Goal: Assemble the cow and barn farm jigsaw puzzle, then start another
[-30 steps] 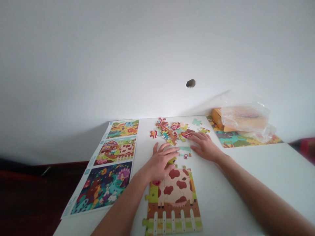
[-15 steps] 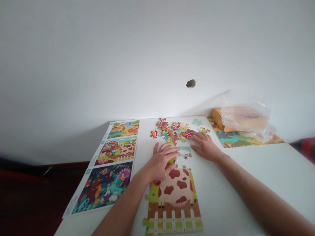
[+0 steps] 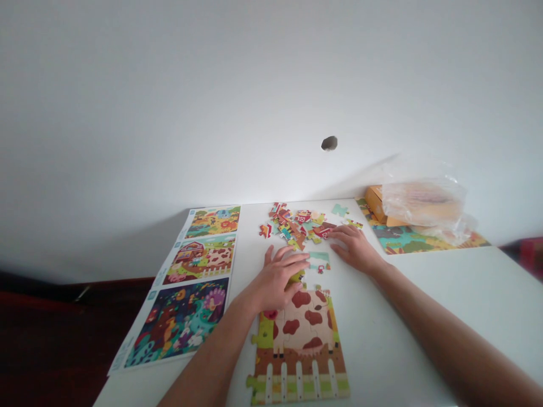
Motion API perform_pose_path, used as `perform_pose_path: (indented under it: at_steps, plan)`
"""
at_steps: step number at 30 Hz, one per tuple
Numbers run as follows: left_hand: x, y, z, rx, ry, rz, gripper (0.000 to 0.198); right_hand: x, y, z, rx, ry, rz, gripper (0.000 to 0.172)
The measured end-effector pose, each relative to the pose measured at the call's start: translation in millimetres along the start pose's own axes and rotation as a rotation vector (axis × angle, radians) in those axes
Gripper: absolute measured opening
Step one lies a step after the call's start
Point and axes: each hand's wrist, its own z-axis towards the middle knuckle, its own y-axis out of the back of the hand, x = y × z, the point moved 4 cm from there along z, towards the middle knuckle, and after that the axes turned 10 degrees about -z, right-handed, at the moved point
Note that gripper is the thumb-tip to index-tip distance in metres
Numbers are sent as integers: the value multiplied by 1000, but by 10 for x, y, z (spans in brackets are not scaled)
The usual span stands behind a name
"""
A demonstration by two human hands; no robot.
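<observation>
The person seems to be picking through loose, bright cardboard pieces (image 3: 286, 230). The flat, colourful cow puzzle (image 3: 303, 339) is lying nearest, its long side running away from the person, the cow's feet pointing back. The left hand (image 3: 278, 282) is covering its far left corner, fingers loosely spread; I can't tell if it's holding anything. The right hand (image 3: 352, 247), half curled, is touching a red barn piece (image 3: 323, 231); I can't tell if it's gripping. Next seems to be calling for a pinch.

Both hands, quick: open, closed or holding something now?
Left hand: open, spread palm down at the far end of the cow puzzle.
Right hand: at the red barn puzzle piece; whether it grips it can't be told.
</observation>
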Motion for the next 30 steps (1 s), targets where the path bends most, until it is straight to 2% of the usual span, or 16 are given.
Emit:
perform_pose_path:
  at_steps: [15, 19, 24, 28, 30]
  plan:
    - [8, -2, -1, -22, -18, 0, 56, -166, 33, -15, 2, -85, -71, 26]
    - [-18, 3, -12, -29, -31, 0, 57, -25, 74, 0, 9, -11, -45, 29]
    - [-10, 22, -9, -66, 2, 33, 54, 231, 93, 12, 105, 154, 3, 36]
    - [100, 62, 7, -190, 113, 90, 52, 241, 95, 25, 116, 125, -15, 37]
    - [139, 68, 10, -216, 136, 106, 50, 210, 103, 28, 100, 88, -36, 34]
